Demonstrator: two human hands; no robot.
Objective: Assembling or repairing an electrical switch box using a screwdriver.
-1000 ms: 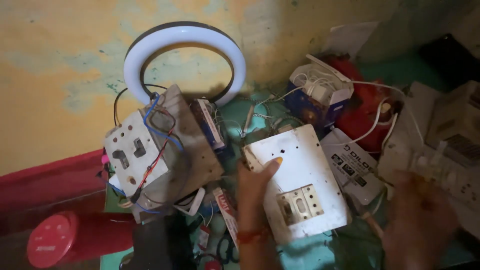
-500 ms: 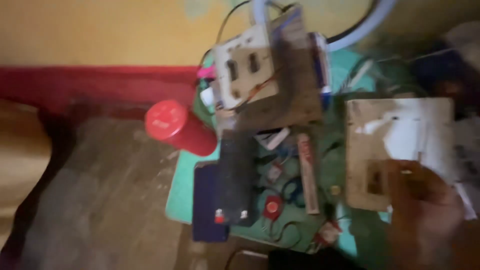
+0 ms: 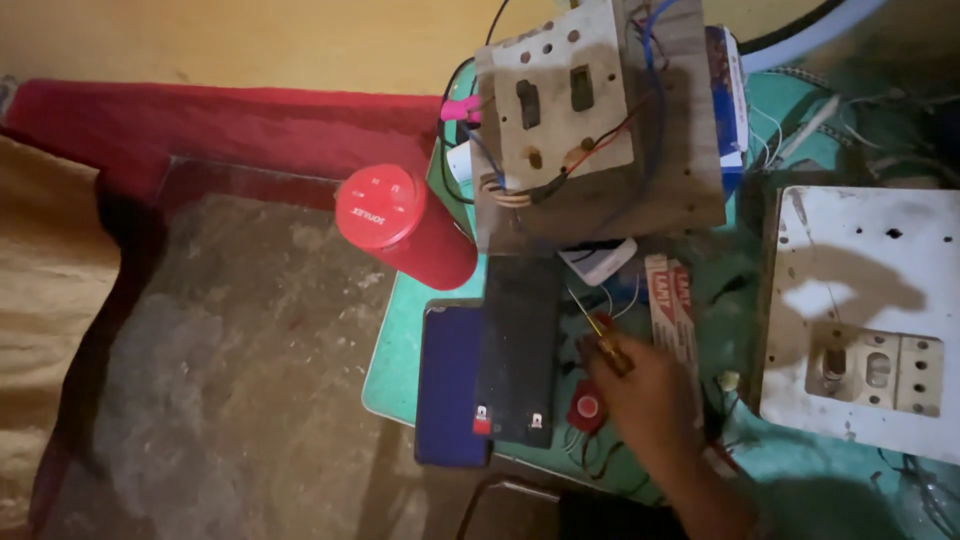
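My left hand (image 3: 645, 400) reaches in from the bottom edge, fingers closed around a small screwdriver (image 3: 608, 345) with an amber handle and a thin shaft pointing up-left. It hovers over loose wires on a green mat (image 3: 395, 375), just right of a black rectangular battery (image 3: 515, 350) and above a small red round part (image 3: 585, 408). A white switch board (image 3: 860, 320) lies flat to the hand's right, untouched. My right hand is out of view.
A wooden board with a switch plate and coloured wires (image 3: 590, 120) stands behind the battery. A red cylinder (image 3: 400, 225) lies at the mat's left corner, a blue flat slab (image 3: 450, 385) beside the battery. Ring light (image 3: 810, 30) at top right; red cloth (image 3: 200, 130) and bare floor left.
The view has swung left and down. My left hand left the white switch board and moved left to the small screwdriver. My right hand has dropped out of view.
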